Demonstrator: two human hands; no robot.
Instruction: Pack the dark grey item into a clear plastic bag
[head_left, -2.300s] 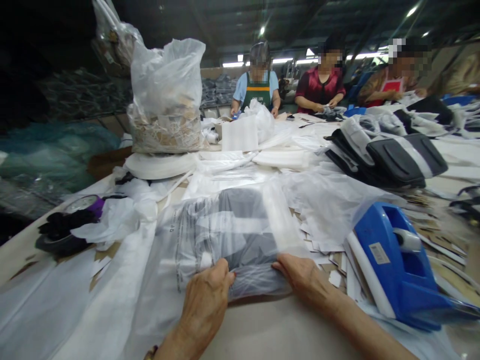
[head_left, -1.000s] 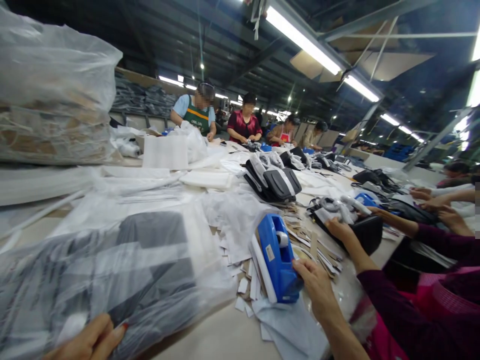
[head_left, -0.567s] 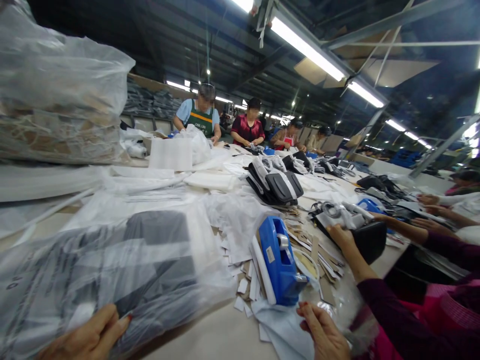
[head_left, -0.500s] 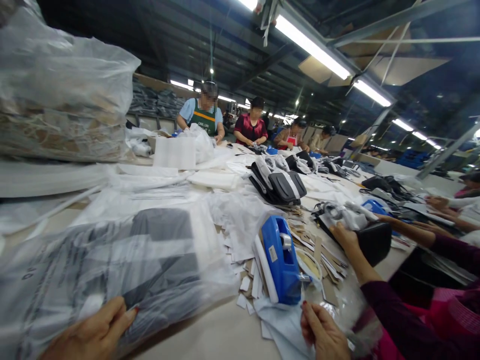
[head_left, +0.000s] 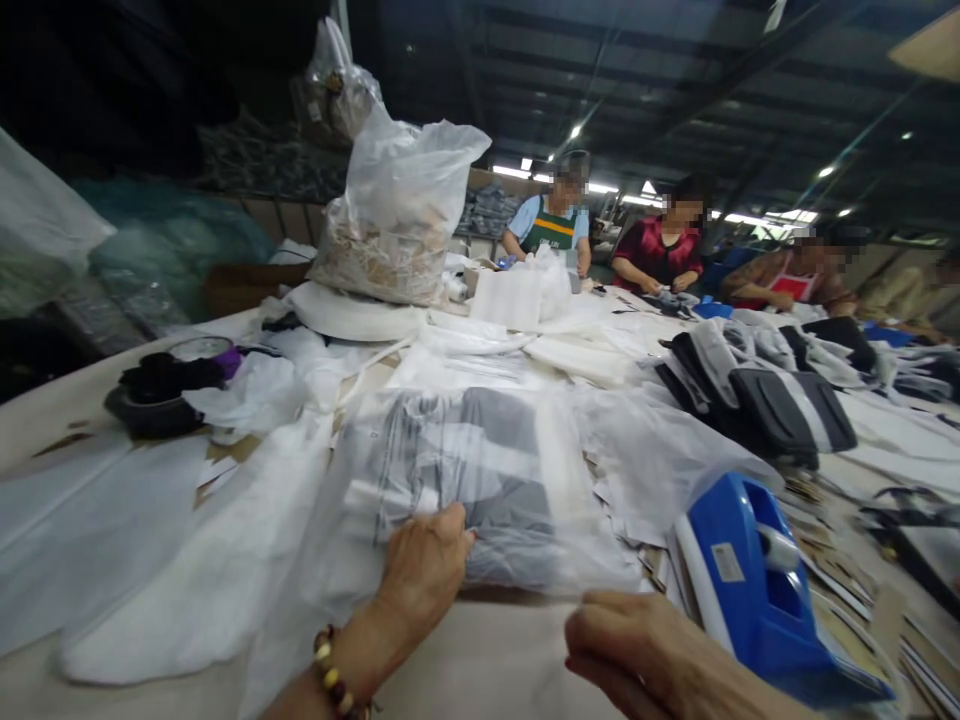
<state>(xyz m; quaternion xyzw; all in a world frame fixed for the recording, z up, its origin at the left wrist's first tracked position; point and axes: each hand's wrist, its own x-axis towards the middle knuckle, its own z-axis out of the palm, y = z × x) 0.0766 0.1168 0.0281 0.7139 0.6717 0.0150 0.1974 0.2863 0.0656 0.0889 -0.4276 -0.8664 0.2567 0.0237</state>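
A dark grey bag inside a clear plastic bag [head_left: 504,470] lies flat in front of me. My left hand [head_left: 426,560] is on its near edge, fingers curled over the plastic. Low on the right, my right hand [head_left: 637,645] is closed in a pinch beside the plastic bag's near right corner. Whatever lies between those fingertips, if anything, is too small or blurred to make out. Just beyond that hand stands a blue tape dispenser [head_left: 757,590] with a roll in it.
White foam sheets [head_left: 202,560] spread over the left side. A black bowl [head_left: 154,410] holds dark material. Behind stands a large filled plastic sack [head_left: 405,215]. Black bags [head_left: 780,400] and cardboard scraps lie on the right. Several co-workers [head_left: 555,225] work across the table.
My view has swung left. My right hand has moved from beside the dispenser's front end to the plastic bag's near right corner. My left hand stays at the bag's near edge.
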